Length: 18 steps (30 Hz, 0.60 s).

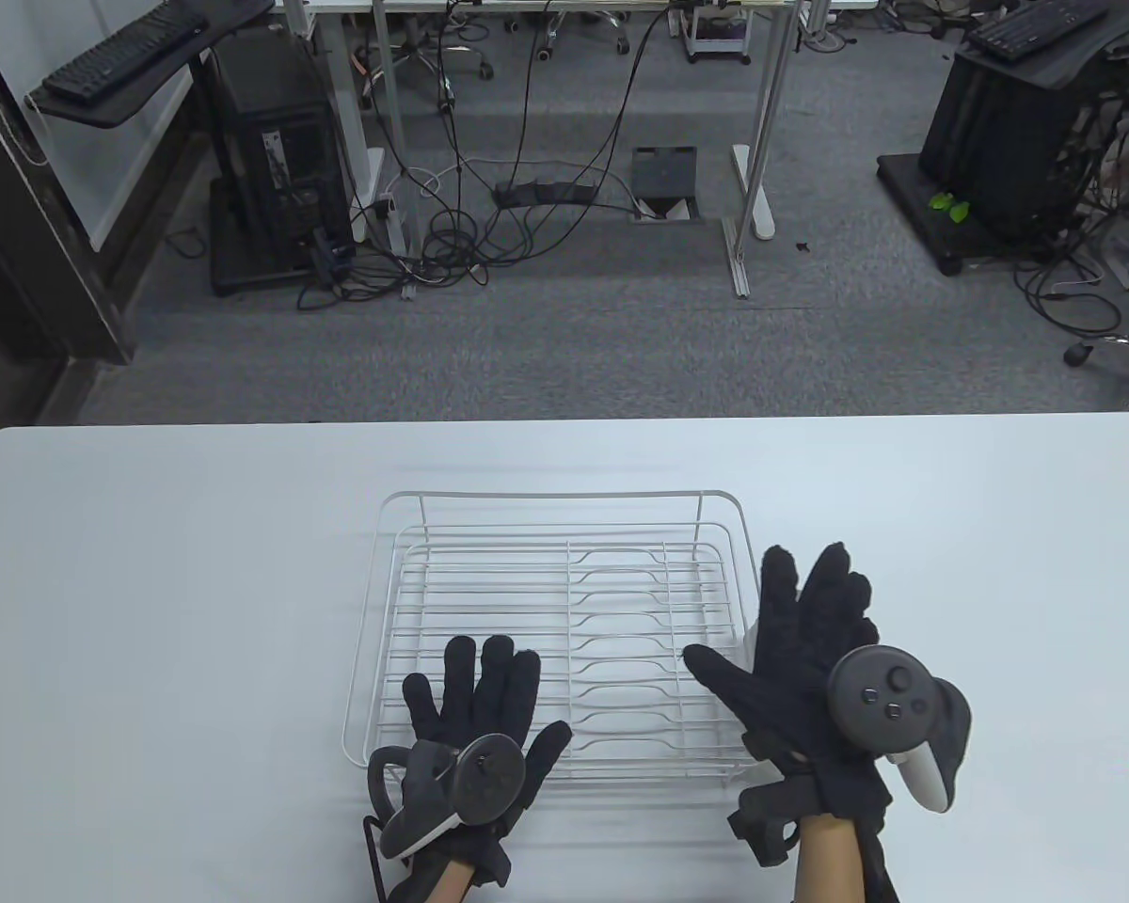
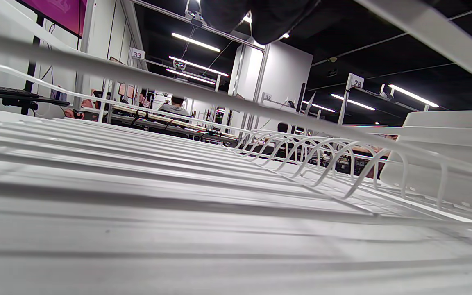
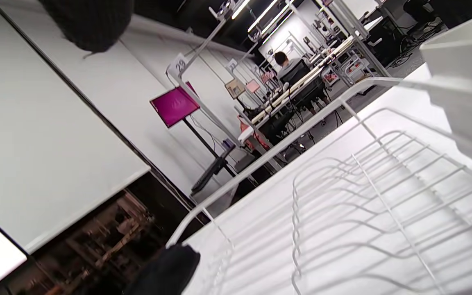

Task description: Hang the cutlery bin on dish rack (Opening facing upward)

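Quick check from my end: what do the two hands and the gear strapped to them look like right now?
Both the left hand and right hand wear black fuzzy knit gloves. Each back carries a dark grey tracker with a round face; the right one shows buttons, a thumbstick and a white handle tip. Bare forearm skin shows below the cuffs, and a thin black cable loops beside the left wrist.

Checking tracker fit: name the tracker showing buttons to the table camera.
The right tracker, on the right hand: buttons and stick face up. The left hand's shows a plain disc.
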Available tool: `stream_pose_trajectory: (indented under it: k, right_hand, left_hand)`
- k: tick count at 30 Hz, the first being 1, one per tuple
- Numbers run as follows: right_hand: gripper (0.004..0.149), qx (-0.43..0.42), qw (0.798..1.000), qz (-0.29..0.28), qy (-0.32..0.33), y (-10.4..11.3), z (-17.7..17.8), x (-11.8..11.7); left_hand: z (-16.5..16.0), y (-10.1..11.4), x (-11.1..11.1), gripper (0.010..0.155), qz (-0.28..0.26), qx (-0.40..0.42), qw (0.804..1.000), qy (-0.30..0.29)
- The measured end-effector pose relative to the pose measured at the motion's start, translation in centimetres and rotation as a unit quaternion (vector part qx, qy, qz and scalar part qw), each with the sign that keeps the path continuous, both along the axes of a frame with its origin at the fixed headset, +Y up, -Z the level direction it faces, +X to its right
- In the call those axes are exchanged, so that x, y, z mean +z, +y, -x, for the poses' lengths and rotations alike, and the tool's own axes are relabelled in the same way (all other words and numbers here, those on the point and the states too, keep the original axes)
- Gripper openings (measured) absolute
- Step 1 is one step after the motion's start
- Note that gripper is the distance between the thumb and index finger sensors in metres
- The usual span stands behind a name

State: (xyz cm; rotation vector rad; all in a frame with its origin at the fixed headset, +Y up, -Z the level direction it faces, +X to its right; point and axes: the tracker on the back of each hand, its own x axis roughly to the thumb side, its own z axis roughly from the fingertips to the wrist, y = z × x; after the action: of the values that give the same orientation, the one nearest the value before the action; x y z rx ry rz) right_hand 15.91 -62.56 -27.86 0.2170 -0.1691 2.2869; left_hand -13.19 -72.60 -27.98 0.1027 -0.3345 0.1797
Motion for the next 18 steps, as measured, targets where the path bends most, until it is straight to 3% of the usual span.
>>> stream_pose_trajectory:
  k: [11,18]
  right_hand:
    - [0.089,0.159,0.984,0.066,0.050,-4.6,6.8,-0.9]
    - [0.087,0.176,0.980,0.073,0.050,-6.6,7.8,-0.6]
  left_hand:
    - [0.0,0.0,0.0,0.081,0.000,0.004,1.000,0.001]
    - [0.0,0.0,0.0,0.081,0.000,0.003,1.000,0.001]
